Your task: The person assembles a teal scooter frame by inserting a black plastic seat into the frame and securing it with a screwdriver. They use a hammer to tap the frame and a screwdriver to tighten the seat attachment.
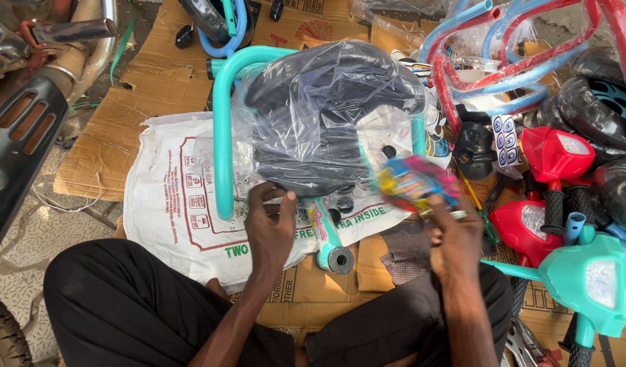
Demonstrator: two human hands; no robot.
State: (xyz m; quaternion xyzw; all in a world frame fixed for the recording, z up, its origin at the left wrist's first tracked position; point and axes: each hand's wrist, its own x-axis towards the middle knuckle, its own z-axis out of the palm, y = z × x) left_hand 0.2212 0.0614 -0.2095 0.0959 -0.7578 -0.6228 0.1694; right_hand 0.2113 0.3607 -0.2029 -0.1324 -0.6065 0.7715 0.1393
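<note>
Person sits cross-legged on the ground, black trousers, w/ both hands out in front over a spread of toy-tricycle parts.

Left hand (271,228) rests on the clear crinkled plastic bag (306,102) that wraps a black moulded seat on a teal bent-tube metal frame (223,136). Fingers are curled and close together, tips pinching at the bag's lower edge just beside the frame's lower tube; looks like a grip on the plastic itself, prob. to steady or tug it, though what exactly sits between the fingertips can't be told.

Right hand (455,238) is raised a bit, fingers closed round a small multicoloured plastic piece (411,182) (pink, blue, yellow), blurred by motion so its shape is unclear. It's held up off the ground, to the right of the bagged seat, near the frame's stub end w/ a black cap (338,259).

Frame lies flat on a white woven sack with red and green print (170,204), which in turn lies on flattened brown cardboard sheets (116,129), prob. to keep parts off the dirt.

To the right: red and teal plastic headlight housings (556,155), black tyres, red and blue bent tubes (503,61). Far left, part of a motorbike (21,129) on patterned tile floor. Looks like an outdoor or workshop floor, cluttered.
</note>
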